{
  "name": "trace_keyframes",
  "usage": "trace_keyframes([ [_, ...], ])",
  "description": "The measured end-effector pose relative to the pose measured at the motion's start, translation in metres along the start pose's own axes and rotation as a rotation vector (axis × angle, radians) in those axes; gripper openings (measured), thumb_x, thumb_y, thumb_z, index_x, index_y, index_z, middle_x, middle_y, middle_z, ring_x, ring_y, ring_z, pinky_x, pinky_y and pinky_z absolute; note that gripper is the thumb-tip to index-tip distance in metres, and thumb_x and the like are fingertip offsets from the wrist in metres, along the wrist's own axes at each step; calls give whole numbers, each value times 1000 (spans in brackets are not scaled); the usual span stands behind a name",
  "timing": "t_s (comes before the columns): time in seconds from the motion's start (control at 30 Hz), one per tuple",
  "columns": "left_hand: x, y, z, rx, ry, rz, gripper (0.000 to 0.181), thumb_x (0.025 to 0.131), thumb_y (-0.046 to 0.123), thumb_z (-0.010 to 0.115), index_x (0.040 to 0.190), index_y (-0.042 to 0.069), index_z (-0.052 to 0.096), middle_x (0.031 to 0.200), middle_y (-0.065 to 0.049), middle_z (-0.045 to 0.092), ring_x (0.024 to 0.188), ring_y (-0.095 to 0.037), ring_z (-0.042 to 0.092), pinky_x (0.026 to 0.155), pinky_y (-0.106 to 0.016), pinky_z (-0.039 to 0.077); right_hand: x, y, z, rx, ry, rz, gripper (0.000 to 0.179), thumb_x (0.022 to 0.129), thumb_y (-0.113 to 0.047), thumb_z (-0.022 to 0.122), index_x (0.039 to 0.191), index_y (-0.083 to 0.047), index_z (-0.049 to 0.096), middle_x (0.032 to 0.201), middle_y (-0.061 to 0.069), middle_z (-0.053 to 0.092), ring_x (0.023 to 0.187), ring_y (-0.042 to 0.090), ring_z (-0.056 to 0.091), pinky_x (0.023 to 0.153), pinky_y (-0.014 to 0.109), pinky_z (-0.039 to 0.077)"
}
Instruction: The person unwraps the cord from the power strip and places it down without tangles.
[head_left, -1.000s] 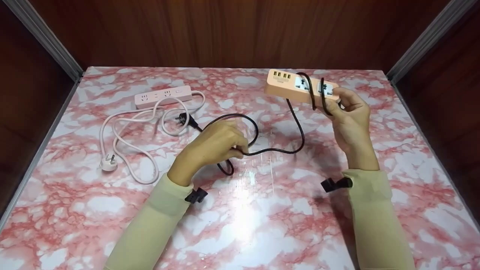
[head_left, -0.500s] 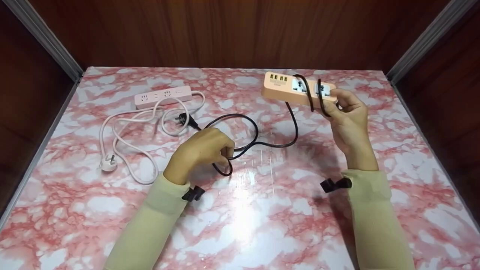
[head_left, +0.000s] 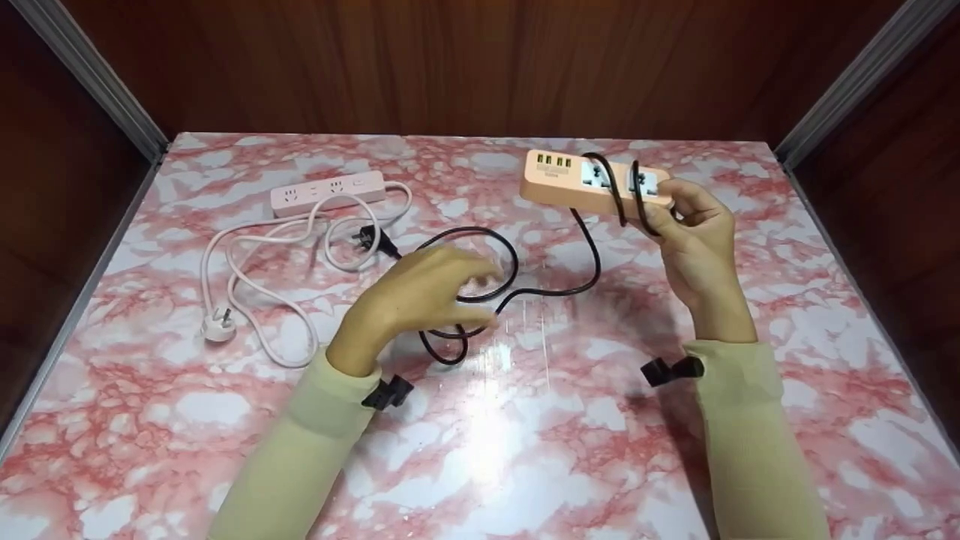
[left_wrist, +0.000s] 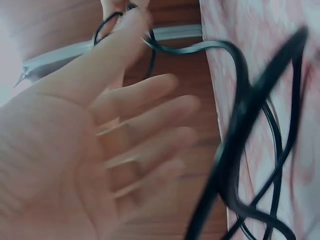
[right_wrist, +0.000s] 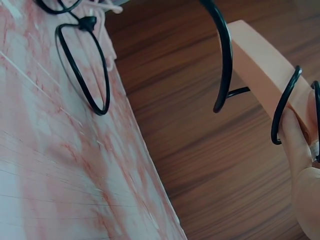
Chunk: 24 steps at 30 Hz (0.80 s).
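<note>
My right hand (head_left: 697,236) grips the right end of an orange power strip (head_left: 551,191), holding it up with its sockets and USB ports facing me. A black cord (head_left: 551,292) is wound twice around that end, then drops from beneath the strip to the table and lies in loops. My left hand (head_left: 420,289) hovers over these loops, thumb and fingers spread apart. In the left wrist view the fingers (left_wrist: 150,120) are straight and the black cord (left_wrist: 235,130) runs beside them. The black plug (head_left: 382,240) on the cord's end lies beyond the left hand.
At the back left lies a pink power strip (head_left: 289,199), its pale cord (head_left: 259,289) in loose loops with a white plug (head_left: 218,327) at the end. One pale loop overlaps the black plug. Dark wooden panels (head_left: 465,67) border the marbled table (head_left: 585,450).
The left hand drew the black cord leftward, then let go, spread its fingers and shifted slightly right. The power strip in the right hand moved slightly left and lower.
</note>
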<state>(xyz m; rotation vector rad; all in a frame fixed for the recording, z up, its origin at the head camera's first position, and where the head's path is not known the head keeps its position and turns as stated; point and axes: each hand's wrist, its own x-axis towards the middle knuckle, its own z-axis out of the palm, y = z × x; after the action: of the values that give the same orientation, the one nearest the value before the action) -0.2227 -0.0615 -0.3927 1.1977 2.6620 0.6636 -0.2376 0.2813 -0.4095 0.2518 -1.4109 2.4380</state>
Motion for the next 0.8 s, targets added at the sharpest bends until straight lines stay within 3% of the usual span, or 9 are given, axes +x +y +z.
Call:
trace_keyframes([
  [0.13,8,16,7,98,174,29,56,95,52,78,138,17,70,133,-2,72,126,-24,65,111,-43,48,0,0,0,-10,9,0,22,85,16,78,104,6,75,102,16,76,88,21,72,81,33,65],
  [0.27,16,31,20,139,261,42,54,98,48,76,142,18,68,135,-4,72,124,-25,66,114,-44,47,0,0,1,-14,15,-2,22,86,17,77,104,5,76,103,16,77,88,21,72,80,33,65],
  [0.5,23,44,40,85,310,46,52,101,46,72,145,18,66,138,-4,71,126,-25,65,111,-42,50,-1,4,6,-21,11,1,22,85,19,77,102,5,76,102,16,77,89,21,71,81,32,64],
  [0.63,24,48,45,52,287,58,50,102,44,72,144,18,67,140,-4,70,129,-26,65,115,-43,47,-2,5,8,-37,6,6,23,85,19,77,103,4,76,100,15,77,88,21,71,80,30,64],
  [0.8,26,51,50,24,272,89,41,103,43,70,136,19,72,131,1,75,120,-22,69,110,-39,50,-3,6,8,-45,15,8,24,84,19,77,103,4,76,99,14,76,88,21,71,79,31,64],
])
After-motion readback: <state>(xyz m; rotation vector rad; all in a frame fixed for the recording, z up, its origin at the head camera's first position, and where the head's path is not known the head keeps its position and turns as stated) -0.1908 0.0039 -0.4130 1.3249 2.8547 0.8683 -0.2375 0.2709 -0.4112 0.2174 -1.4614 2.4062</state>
